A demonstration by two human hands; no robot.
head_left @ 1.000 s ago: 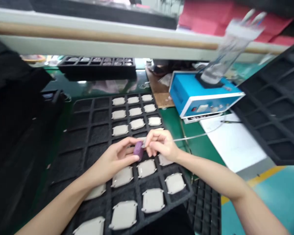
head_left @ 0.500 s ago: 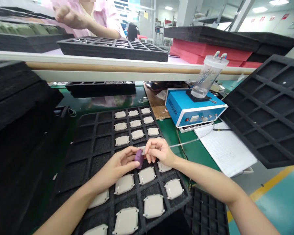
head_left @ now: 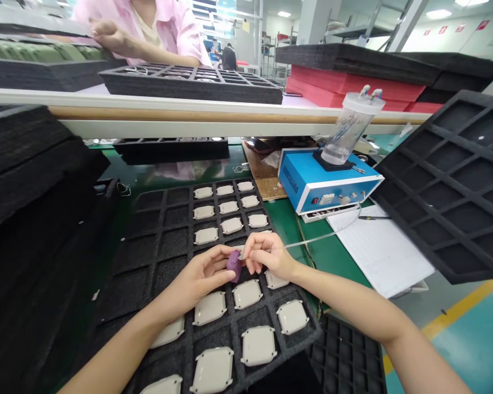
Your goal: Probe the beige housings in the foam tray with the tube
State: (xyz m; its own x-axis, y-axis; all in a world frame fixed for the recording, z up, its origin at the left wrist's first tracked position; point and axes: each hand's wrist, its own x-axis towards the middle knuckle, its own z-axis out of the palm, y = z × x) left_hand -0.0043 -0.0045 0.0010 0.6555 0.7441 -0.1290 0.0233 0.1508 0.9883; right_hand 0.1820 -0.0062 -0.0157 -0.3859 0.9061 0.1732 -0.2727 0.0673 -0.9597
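Note:
My left hand (head_left: 199,276) pinches a small purple rounded piece (head_left: 234,266) between thumb and fingers. My right hand (head_left: 267,254) grips a thin clear tube (head_left: 312,239), and its tip touches or nearly touches the purple piece. Both hands hover over a black foam tray (head_left: 148,251) with square cells. Many cells hold cream-white square parts with small corner tabs, such as one (head_left: 258,346) near my wrists. The hands hide the cells directly beneath them.
The tube runs to a blue control box (head_left: 324,183) topped by a clear canister (head_left: 347,131). A sheet of paper (head_left: 378,251) lies right of it, under a tilted black foam tray (head_left: 447,186). Black foam stacks (head_left: 28,180) rise at left. Beyond a rail, a person (head_left: 148,33) leans over another tray (head_left: 189,82).
The view has swung upward and steadied, bringing the person beyond the rail into sight. My hands keep the same hold on the purple piece and the tube.

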